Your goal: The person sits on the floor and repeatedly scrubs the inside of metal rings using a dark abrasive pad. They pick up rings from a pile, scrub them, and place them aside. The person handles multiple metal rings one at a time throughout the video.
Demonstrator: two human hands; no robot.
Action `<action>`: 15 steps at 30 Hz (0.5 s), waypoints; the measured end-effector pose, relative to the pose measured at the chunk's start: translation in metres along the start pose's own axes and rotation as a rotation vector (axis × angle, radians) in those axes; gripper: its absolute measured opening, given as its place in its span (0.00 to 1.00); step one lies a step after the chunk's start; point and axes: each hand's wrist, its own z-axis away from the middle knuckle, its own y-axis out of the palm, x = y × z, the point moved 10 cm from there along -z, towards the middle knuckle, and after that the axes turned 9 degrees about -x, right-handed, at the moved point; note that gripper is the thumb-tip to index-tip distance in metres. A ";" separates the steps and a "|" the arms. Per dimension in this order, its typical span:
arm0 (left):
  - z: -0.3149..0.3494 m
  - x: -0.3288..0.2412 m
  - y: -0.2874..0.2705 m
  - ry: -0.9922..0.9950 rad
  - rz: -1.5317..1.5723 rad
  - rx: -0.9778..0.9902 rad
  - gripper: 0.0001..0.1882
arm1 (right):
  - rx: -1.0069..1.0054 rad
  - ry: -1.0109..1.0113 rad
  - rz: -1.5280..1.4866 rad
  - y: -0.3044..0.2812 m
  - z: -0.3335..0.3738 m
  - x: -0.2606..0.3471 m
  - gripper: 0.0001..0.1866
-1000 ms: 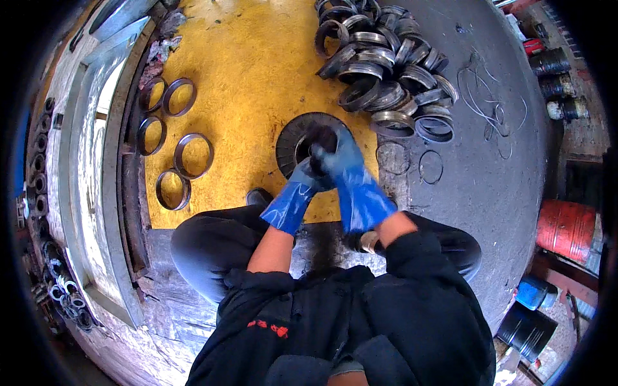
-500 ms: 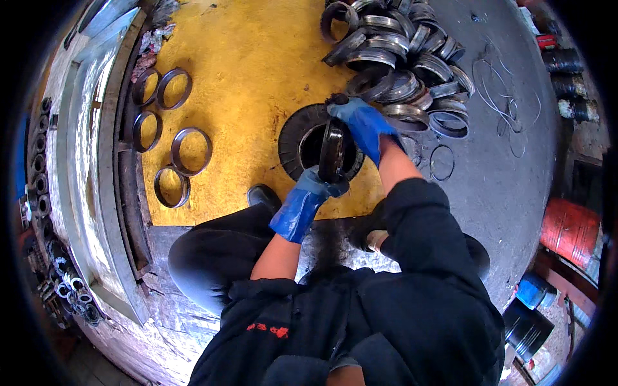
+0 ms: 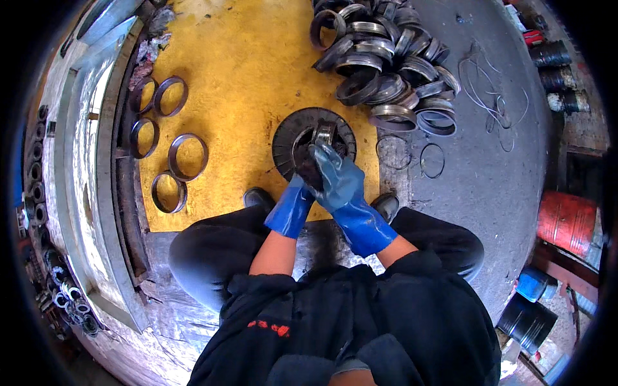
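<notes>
Both my hands wear blue rubber gloves and are close together in front of my knees. My left hand [image 3: 293,201] is closed on the near part of a dark, wet-looking metal ring [image 3: 325,132], its fingers largely hidden. Against that ring my right hand [image 3: 339,181] is closed around a dark wad [image 3: 309,172], perhaps a rag or brush; its exact kind is unclear. The ring stands on edge over a round black ribbed tub [image 3: 283,138] on the yellow floor, whose opening is partly covered by hands and ring.
Several separate metal rings [image 3: 188,157] lie on the yellow floor at left. A large heap of metal rings [image 3: 393,119] sits ahead to the right. Thin wire [image 3: 496,106] lies coiled on the grey floor, with a thin hoop [image 3: 432,161] nearer. A red drum [image 3: 566,222] is far right.
My right hand with the dark wad has come down from the ring's far top to its near side, beside my left hand. The ring now tilts away, lower over the tub.
</notes>
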 end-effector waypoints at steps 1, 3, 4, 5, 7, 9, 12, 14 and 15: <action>-0.006 0.008 -0.014 -0.006 -0.058 -0.001 0.12 | 0.009 -0.062 -0.066 0.000 0.002 0.008 0.34; -0.014 0.024 -0.038 -0.022 -0.262 -0.005 0.11 | 0.018 0.080 -0.061 0.009 -0.023 -0.001 0.32; -0.012 0.031 -0.057 -0.021 -0.438 0.001 0.10 | 0.024 0.151 -0.069 0.018 -0.040 -0.007 0.31; 0.010 0.020 -0.027 -0.136 -0.221 -0.014 0.10 | 0.085 0.401 -0.231 0.031 -0.045 -0.045 0.29; 0.009 0.019 -0.039 -0.136 -0.370 -0.123 0.13 | 0.293 0.748 -0.472 0.065 -0.063 -0.082 0.26; 0.011 0.015 -0.022 -0.120 -0.549 -0.154 0.16 | 0.490 0.929 -0.471 0.110 -0.063 -0.156 0.23; 0.028 -0.010 0.003 0.021 -0.645 -0.098 0.17 | 0.549 0.912 -0.541 0.126 -0.061 -0.183 0.22; 0.024 -0.009 -0.004 0.054 -0.520 -0.087 0.18 | 0.512 0.843 -0.616 0.126 -0.063 -0.171 0.22; 0.025 -0.013 -0.011 0.119 -0.607 -0.089 0.16 | 0.486 0.815 -0.661 0.128 -0.065 -0.162 0.22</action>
